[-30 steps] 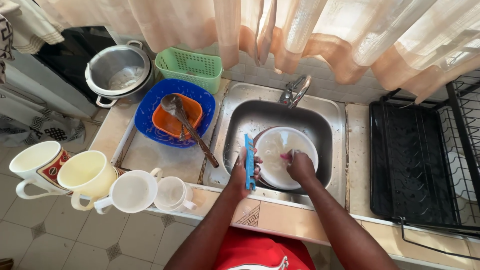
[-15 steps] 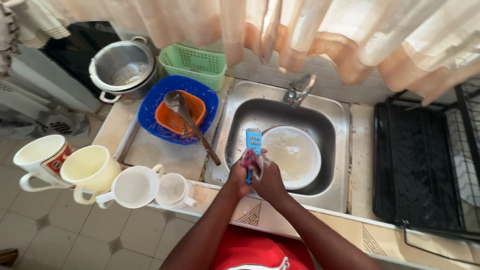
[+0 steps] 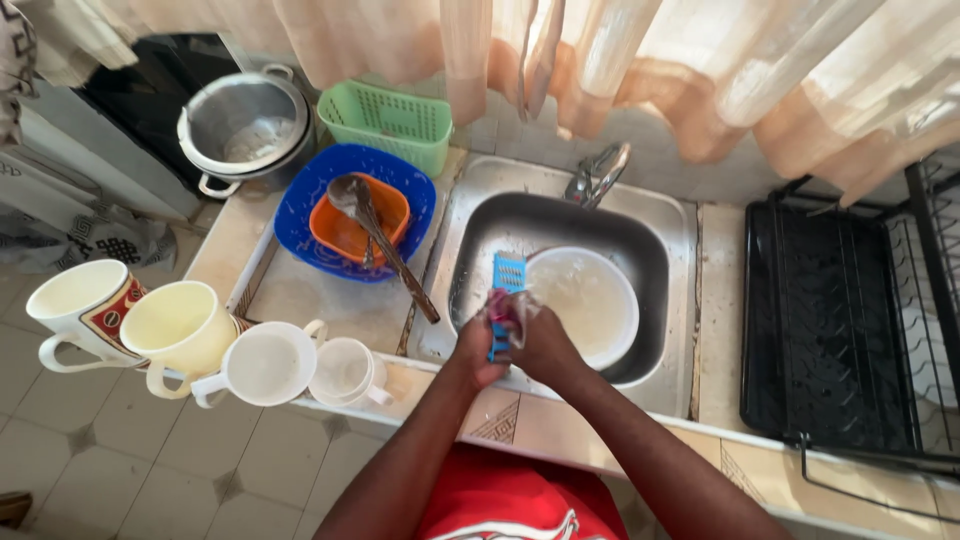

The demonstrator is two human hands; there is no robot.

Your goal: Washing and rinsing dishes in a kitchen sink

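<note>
Head view: white bowl in sink, ladle in orange bowl.

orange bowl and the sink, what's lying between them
In the head view, a long metal ladle lies there: its scoop rests in the orange bowl inside the blue basket, and its handle slants down toward the sink's left rim.

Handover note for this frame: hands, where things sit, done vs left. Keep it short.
Left hand: grip on a blue slotted utensil, upright over the sink.
Right hand: rubbing it with a pink scrubber.
White plate lies in the sink.
Four mugs wait at the counter edge; orange bowl with ladle in the blue basin.
Black drying rack holds nothing visible.
</note>
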